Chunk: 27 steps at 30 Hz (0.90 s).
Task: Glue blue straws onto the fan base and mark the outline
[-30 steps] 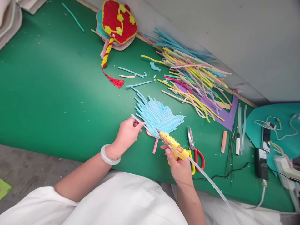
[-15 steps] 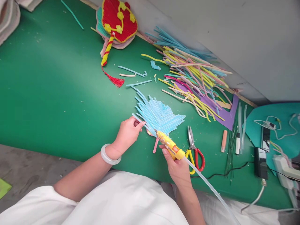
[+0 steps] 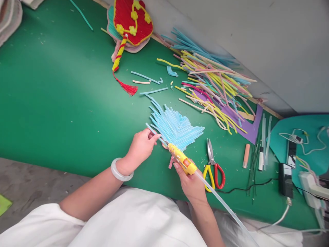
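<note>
1. Leftward goes the glue gun (image 3: 181,158): over the last second it has slid along the lower edge of the blue fan piece (image 3: 177,127), and the right hand (image 3: 191,181) has come with it, uncovering the yellow handle of the scissors (image 3: 214,166).
2. Right hand is wrapped tight round the gun's grip, fingers closed on it, nozzle pressed in at the base of the blue fan piece, just above the pink stem (image 3: 170,162).
3. Out of the gun's back runs a clear glue stick (image 3: 221,203), slanting down past the table edge.
4. Left hand (image 3: 141,145) has barely budged. Its thumb and fingertips are pinched together on a blue strand (image 3: 152,129) at the fan piece's left edge, holding it down against the green table (image 3: 51,103).
5. A white bangle (image 3: 121,171) sits on that left wrist (nice and steady).
6. The blue fan piece lies flat on the table right between the two hands, strands splaying up and to the right.
7. Scissors lie just right of the gun, blades pointing away from the person, not touching either hand.
8. Farther right, a peach stick (image 3: 246,155) rests beside a purple sheet (image 3: 250,128).
9. A heap of coloured pipe cleaners (image 3: 213,80) spreads along the wall, partly over that sheet.
10. Up top, well apart from the hands, a red fan (image 3: 132,20) with its red tassel (image 3: 127,88), and a few loose blue offcuts (image 3: 146,78) near it.
</note>
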Tool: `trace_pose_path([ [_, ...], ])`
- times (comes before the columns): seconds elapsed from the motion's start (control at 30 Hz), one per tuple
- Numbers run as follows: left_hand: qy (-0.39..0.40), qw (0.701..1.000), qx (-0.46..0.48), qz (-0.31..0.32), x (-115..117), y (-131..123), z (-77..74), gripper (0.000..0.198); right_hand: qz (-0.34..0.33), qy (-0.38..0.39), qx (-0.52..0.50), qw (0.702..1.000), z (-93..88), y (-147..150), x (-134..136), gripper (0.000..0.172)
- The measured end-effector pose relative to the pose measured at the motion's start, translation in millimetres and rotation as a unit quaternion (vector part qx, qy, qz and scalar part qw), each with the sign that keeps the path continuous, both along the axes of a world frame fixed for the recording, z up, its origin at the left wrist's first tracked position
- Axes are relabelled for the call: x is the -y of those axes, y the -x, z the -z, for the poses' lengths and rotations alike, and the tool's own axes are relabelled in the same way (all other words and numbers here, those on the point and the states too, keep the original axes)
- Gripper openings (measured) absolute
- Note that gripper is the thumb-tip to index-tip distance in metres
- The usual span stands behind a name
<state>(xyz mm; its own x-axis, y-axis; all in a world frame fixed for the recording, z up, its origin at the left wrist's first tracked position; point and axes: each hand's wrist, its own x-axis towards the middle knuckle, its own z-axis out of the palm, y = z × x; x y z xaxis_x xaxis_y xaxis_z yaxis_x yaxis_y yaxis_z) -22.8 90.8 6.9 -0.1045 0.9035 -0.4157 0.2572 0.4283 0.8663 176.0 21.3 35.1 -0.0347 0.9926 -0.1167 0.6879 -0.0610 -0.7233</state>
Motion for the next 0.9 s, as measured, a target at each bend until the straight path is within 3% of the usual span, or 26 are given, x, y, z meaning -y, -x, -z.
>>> trace_pose_path([
  [0.3, -0.006, 0.999, -0.018, 0.037, 0.5, 3.9, -4.9, 0.028, -0.080, -0.021, 0.058, 0.995, -4.4, 0.6, -4.9, 0.021],
  [0.9, -0.001, 0.999, -0.016, 0.039, 0.9, 5.3, -7.6, 0.029, -0.106, -0.046, 0.102, 0.988, 4.0, 0.0, -7.5, 0.026],
])
